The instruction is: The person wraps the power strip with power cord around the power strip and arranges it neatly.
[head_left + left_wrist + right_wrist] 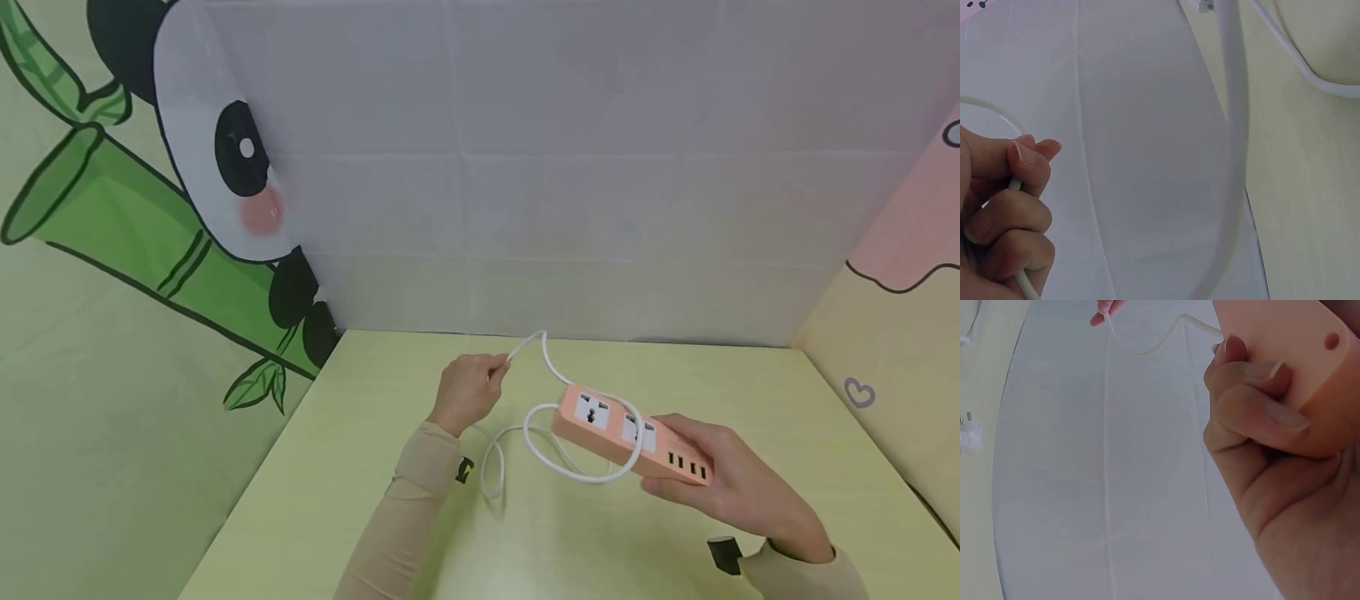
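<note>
My right hand (723,475) grips a peach-coloured power strip (615,442) by its USB-port end, thumb along the near side. The strip is tilted above the table, its white sockets facing up. Its white cord (553,367) loops loosely around the socket end. To the left, my left hand (467,390) pinches the cord between thumb and forefinger; in the left wrist view the other fingers curl round it too. In the right wrist view the strip's underside shows a small round hole, and a white plug (969,436) lies on the table.
More cord (491,479) lies in loose bends on the pale yellow table (360,383). A grey-white sheet (570,192) stands behind the table. Side walls carry cartoon prints, with a panda and bamboo (127,217) on the left.
</note>
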`<state>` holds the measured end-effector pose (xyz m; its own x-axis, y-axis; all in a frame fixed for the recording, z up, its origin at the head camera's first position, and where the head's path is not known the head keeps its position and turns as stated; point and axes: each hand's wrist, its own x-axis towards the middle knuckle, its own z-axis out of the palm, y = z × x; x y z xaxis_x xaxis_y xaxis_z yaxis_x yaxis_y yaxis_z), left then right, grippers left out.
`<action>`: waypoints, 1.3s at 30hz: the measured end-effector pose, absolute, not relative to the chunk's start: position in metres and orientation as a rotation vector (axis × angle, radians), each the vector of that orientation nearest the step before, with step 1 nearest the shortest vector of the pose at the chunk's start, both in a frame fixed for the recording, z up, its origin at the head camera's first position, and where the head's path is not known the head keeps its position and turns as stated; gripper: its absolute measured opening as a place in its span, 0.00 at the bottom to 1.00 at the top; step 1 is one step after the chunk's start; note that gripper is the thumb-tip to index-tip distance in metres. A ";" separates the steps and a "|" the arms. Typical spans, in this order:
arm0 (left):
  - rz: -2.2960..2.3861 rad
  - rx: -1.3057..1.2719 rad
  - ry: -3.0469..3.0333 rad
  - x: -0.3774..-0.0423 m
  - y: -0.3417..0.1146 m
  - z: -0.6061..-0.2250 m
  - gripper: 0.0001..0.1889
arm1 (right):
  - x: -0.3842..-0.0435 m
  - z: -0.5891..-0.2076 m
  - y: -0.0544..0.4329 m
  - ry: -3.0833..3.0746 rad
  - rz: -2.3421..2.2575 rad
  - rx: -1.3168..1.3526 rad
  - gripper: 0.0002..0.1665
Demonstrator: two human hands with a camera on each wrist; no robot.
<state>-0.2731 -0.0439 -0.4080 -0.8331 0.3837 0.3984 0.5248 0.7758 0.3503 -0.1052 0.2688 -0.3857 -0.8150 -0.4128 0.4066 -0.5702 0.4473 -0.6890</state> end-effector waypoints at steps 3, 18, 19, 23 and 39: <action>-0.657 -0.686 -2.712 -0.274 -0.044 -0.411 0.15 | -0.105 -0.385 0.269 -2.511 1.288 0.847 0.30; -0.669 -0.698 -2.841 -0.271 -0.048 -0.434 0.15 | -0.103 -0.383 0.270 -2.498 1.229 0.741 0.32; -0.672 -0.697 -2.843 -0.271 -0.048 -0.435 0.14 | -0.103 -0.383 0.270 -2.497 1.225 0.743 0.32; -0.684 -0.705 -2.855 -0.270 -0.048 -0.439 0.15 | -0.103 -0.382 0.270 -2.501 1.248 0.729 0.31; -0.598 -0.754 -2.844 -0.251 -0.059 -0.449 0.13 | -0.106 -0.382 0.271 -2.507 1.173 0.540 0.30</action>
